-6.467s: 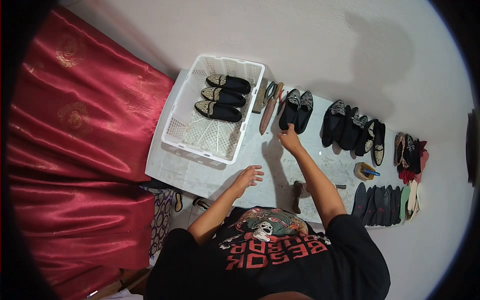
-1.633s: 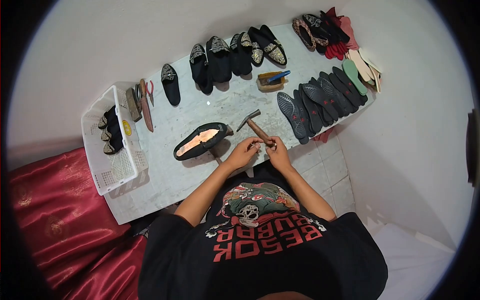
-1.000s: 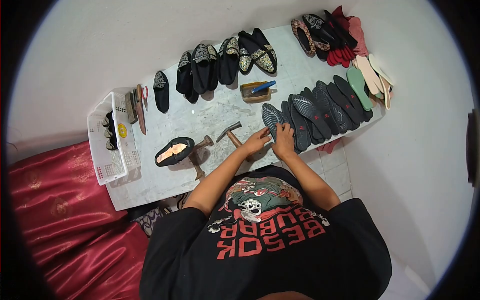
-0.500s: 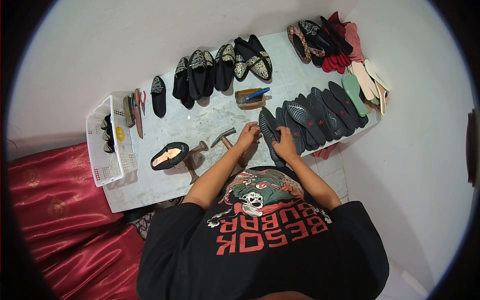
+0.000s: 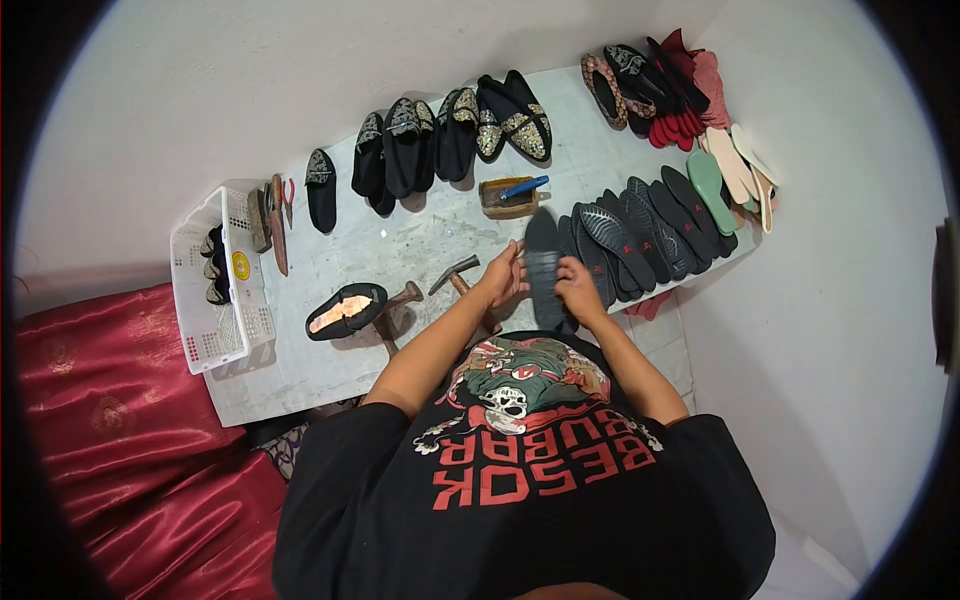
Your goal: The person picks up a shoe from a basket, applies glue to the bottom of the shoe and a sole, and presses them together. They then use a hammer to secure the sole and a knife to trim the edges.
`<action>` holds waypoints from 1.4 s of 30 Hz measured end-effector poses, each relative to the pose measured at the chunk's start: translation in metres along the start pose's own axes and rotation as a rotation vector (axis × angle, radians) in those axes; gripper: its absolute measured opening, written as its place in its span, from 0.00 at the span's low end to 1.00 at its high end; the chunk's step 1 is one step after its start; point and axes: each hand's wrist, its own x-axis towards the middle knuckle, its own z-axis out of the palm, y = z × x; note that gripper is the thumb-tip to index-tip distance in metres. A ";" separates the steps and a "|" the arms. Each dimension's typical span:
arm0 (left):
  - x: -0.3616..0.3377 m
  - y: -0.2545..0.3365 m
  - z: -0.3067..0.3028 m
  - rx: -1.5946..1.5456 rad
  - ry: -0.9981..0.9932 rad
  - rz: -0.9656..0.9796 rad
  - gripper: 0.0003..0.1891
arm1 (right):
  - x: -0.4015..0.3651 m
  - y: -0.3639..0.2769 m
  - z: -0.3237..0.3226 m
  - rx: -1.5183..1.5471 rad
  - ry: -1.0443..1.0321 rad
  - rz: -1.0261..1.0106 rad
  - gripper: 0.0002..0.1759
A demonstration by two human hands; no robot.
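Observation:
A black shoe sole, slightly blurred, is upright in front of my chest, between my two hands. My left hand grips its left side, fingers against the sole. On its right side my right hand holds it with bent fingers. Just right of my right hand lies a row of black soles with small red marks. A hammer lies left of my left hand, partly hidden by it. Farther left, a black shoe with a light inside rests by a metal shoe stand.
Black shoes with glittery uppers line the table's back edge. A small box holds a blue-handled tool. At left stand a white basket, a knife and red pliers. Green and beige insoles and more shoes lie at right.
The sole between my hands has turned, so its patterned face no longer shows the same way. My left hand has moved onto its left side; it was apart from the sole before.

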 end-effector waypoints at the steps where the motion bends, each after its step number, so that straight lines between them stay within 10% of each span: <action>1: 0.007 -0.005 -0.010 -0.002 0.000 0.001 0.32 | -0.006 -0.016 0.011 0.034 -0.155 0.102 0.26; 7: 0.005 -0.009 -0.039 -0.280 -0.092 0.058 0.29 | -0.003 -0.008 0.052 -0.010 -0.131 0.109 0.23; 9: -0.004 -0.011 -0.048 -0.314 -0.092 0.088 0.30 | -0.002 0.002 0.046 -0.540 -0.001 -0.257 0.17; 17: -0.042 0.003 -0.035 -0.347 -0.045 0.149 0.37 | 0.114 0.007 0.011 -0.397 0.271 -0.261 0.24; 24: -0.059 0.008 -0.044 -0.373 -0.098 0.224 0.35 | 0.210 -0.031 0.015 -0.422 -0.005 0.231 0.45; 33: -0.072 0.024 -0.054 -0.331 -0.071 0.319 0.36 | 0.210 -0.033 0.032 -0.906 0.366 -0.137 0.38; 42: -0.064 0.021 -0.058 -0.353 -0.094 0.239 0.38 | 0.143 -0.056 0.030 -0.044 0.291 -0.153 0.28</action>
